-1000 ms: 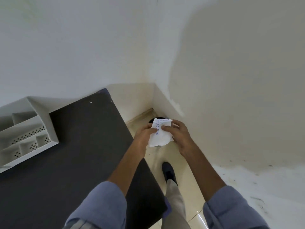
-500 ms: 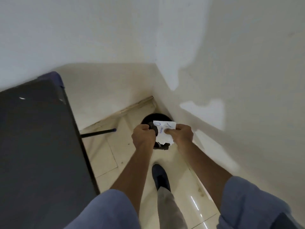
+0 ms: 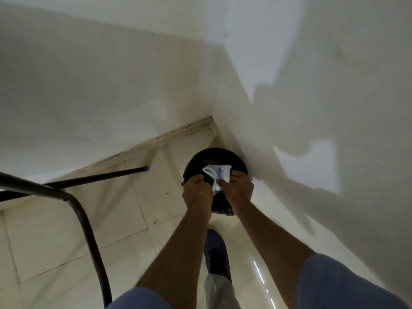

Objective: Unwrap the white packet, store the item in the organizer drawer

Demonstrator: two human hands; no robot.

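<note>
Only the head view to go on here, and it's looking down into the corner of the room, where both hands are working the white packet [image 3: 217,175] right over a round black bin [image 3: 215,161] sitting on the floor against the wall. The left hand [image 3: 197,190] is pinching the left side of the wrapper and the right hand [image 3: 239,187] is clamped on the right side, both closed tight on the paper and pulling it apart, so the packet is looking crumpled and half peeled with some blue print showing. Compared with a second ago, the view has been swinging away from the dark tabletop and the white organizer that was sitting on it (neither is in shot now), and only the black table leg [image 3: 89,230] is showing on the left. The hands have also been dropping lower, closer to the bin. I'm reading that as the unwrap being well underway with the wrapper headed for the bin, but I can't make out the item inside yet, and the drawer part isn't started.
</note>
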